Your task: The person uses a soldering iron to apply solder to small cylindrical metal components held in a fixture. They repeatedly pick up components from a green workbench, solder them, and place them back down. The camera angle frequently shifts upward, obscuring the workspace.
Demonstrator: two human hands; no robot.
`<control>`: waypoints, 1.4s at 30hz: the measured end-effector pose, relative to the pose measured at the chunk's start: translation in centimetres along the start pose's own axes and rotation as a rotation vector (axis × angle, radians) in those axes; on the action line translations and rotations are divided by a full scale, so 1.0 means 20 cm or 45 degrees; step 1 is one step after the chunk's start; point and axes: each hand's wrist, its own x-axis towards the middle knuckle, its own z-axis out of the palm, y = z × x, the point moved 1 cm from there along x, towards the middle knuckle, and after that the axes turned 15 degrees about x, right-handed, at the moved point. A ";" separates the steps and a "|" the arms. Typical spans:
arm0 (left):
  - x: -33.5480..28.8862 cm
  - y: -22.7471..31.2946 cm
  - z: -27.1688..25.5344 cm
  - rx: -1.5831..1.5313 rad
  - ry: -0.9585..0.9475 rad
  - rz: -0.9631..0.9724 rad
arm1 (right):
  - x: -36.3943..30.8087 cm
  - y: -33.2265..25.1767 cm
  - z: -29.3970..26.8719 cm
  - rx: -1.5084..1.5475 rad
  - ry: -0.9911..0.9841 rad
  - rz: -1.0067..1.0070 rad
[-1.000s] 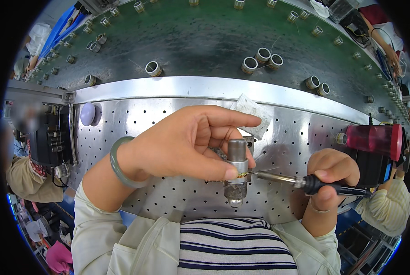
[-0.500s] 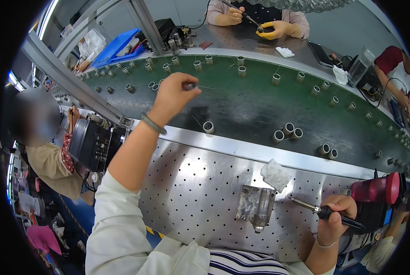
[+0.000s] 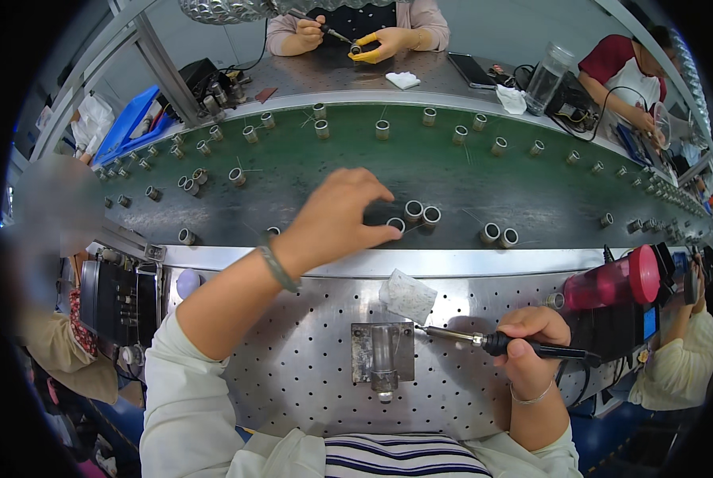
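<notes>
Held L hand [image 3: 332, 217] wide, w/ thumb and fingers well apart, over dark green conveyor belt [image 3: 523, 187], right by a trio of short hollow silvery metal cylinders [image 3: 413, 212]. Had thumb tip partly in front of nearest one; couldn't tell if touching. Gripped slim black-handled soldering iron [image 3: 496, 343] in R hand [image 3: 541, 325], w/ metal tip pointing L, just beside upper R corner of grey metal fixture block [image 3: 384, 358]. Saw fixture on perforated silvery metal desk [image 3: 293, 382], w/ crumpled off-white square pad [image 3: 408, 296] just beyond it, twd belt. Saw two more cylinders [image 3: 490, 233] paired farther R, nr belt's close edge. Spotted see-thru pink cylindrical container [image 3: 603, 285] at R, lying sideways. Wore greenish bangle [image 3: 277, 271] on L wrist.
</notes>
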 end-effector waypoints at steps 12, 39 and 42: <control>0.12 0.03 0.11 -0.043 -0.130 -0.102 | 0.00 -0.04 0.00 0.028 -0.072 -0.027; -0.37 0.19 -0.03 -2.052 -1.166 -0.355 | -0.02 0.03 0.01 -0.015 -0.149 -0.031; -0.39 0.26 -0.08 -2.178 -0.850 -0.463 | -0.02 0.04 0.00 -0.011 -0.160 -0.022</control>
